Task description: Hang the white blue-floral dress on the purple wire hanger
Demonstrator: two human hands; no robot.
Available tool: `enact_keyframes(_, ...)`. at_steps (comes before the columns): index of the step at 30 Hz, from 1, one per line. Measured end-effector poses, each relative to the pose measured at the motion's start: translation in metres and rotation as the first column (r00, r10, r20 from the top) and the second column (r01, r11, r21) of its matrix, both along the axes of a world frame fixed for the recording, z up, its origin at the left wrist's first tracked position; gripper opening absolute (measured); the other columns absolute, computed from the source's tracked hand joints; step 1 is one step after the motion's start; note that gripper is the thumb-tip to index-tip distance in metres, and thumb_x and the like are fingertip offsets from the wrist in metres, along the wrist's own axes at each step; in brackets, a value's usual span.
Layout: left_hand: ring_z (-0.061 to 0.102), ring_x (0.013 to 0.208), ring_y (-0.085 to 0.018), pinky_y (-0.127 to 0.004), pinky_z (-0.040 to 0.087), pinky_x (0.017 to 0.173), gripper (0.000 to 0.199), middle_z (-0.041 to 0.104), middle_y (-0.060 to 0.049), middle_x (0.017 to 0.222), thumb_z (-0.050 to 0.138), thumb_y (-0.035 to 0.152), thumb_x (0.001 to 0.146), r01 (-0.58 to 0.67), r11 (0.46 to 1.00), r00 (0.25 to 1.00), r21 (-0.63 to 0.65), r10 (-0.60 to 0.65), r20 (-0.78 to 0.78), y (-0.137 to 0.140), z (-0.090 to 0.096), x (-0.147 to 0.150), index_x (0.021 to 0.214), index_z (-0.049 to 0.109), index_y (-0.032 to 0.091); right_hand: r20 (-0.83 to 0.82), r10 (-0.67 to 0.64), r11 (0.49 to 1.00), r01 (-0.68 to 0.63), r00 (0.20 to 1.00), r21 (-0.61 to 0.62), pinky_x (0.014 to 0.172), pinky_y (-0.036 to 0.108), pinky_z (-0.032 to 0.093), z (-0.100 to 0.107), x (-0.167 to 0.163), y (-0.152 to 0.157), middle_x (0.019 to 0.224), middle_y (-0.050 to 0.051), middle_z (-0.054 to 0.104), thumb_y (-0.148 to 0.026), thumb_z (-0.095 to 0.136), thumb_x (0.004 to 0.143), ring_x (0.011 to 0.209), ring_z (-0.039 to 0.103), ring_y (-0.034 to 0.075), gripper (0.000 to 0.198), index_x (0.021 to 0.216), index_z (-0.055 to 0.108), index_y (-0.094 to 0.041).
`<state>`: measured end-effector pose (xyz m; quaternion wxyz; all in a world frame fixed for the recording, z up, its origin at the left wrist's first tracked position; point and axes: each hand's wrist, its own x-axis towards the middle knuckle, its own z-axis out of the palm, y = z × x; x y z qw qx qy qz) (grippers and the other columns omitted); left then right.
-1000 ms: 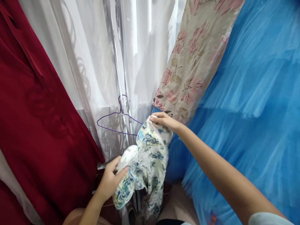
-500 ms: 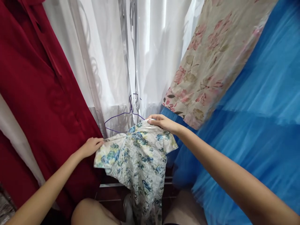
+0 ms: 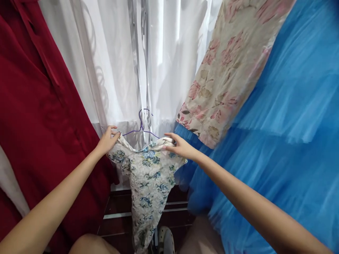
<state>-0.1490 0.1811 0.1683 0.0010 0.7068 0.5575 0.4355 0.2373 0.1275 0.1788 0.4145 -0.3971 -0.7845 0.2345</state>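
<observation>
A white dress with blue and yellowish flowers (image 3: 149, 183) hangs on a purple wire hanger (image 3: 141, 127), whose hook rises in front of white ribbons. My left hand (image 3: 108, 141) pinches the dress at its left shoulder, near the hanger's end. At the right shoulder, my right hand (image 3: 181, 146) holds the fabric between thumb and fingers. Both shoulders of the dress now cover the hanger's ends. The lower part of the dress droops toward the floor between my knees.
A dark red garment (image 3: 63, 134) hangs at left, and a beige cloth with pink flowers (image 3: 217, 84) at right. Beside it spreads a blue tulle skirt (image 3: 286, 148). White curtains (image 3: 113, 63) hang behind. A shoe (image 3: 166, 240) rests on the dark floor (image 3: 119, 225).
My left hand has moved up and drawn the left shoulder over the hanger's left end, which was bare before. My right hand's thumb and fingers have spread a little around the right shoulder.
</observation>
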Motion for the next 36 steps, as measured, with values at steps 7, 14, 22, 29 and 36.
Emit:
enact_keyframes(7,0.065,0.074,-0.022,-0.03,0.046,0.07,0.04,0.068,-0.007,0.097,0.043,0.05,0.093,0.016,1.0,0.998,0.019,-0.015,-0.061,-0.052,-0.012,0.004,0.116,0.055,0.021,-0.36,-0.093,0.988,0.13,0.928,0.079,0.05,0.026,0.032,-0.029,0.027,-0.023,0.061,-0.002,0.051,-0.051,0.058,0.089,0.053,0.045,0.014,0.032,0.08,0.057,-0.021)
enact_keyframes(14,0.061,0.076,-0.022,-0.027,0.039,0.069,0.031,0.069,-0.003,0.089,0.052,0.027,0.084,-0.013,0.999,0.984,0.041,0.02,-0.176,-0.08,0.014,0.046,0.113,0.063,0.021,-0.462,-0.13,0.984,0.171,0.877,0.047,0.044,0.025,0.016,0.055,0.002,-0.031,0.052,-0.007,0.039,-0.045,0.071,0.079,0.043,0.025,0.009,0.029,0.087,0.055,-0.022)
enact_keyframes(22,0.049,0.061,-0.016,-0.026,0.033,0.062,0.018,0.055,0.001,0.061,0.051,0.028,0.082,-0.096,0.991,0.994,0.094,0.09,0.058,-0.04,0.007,0.041,0.077,0.064,0.017,-0.424,0.019,0.998,0.008,0.905,0.061,0.047,0.025,0.025,0.058,-0.038,-0.071,0.056,-0.007,0.037,-0.039,0.066,0.082,0.048,0.033,0.01,0.028,0.1,0.054,-0.021)
enact_keyframes(29,0.044,0.06,-0.015,-0.026,0.03,0.058,0.01,0.052,0.001,0.057,0.053,0.022,0.07,-0.047,0.998,0.962,0.032,0.037,0.271,-0.026,0.007,0.037,0.067,0.06,0.017,-0.523,0.027,0.999,-0.043,0.852,-0.019,0.055,0.023,0.039,0.076,-0.045,-0.057,0.072,-0.002,0.055,-0.034,0.065,0.084,0.058,0.049,0.01,0.026,0.103,0.056,-0.019)
enact_keyframes(36,0.033,0.048,-0.011,-0.024,0.023,0.047,0.019,0.041,0.003,0.057,0.043,0.016,0.05,0.162,0.983,0.817,0.084,-0.182,0.547,-0.074,-0.003,0.055,0.069,0.045,0.02,-0.066,0.878,0.43,-0.84,0.475,-0.331,0.076,0.031,0.054,0.039,-0.056,-0.129,0.089,0.004,0.071,-0.04,0.067,0.087,0.079,0.068,0.017,0.048,0.129,0.056,-0.018)
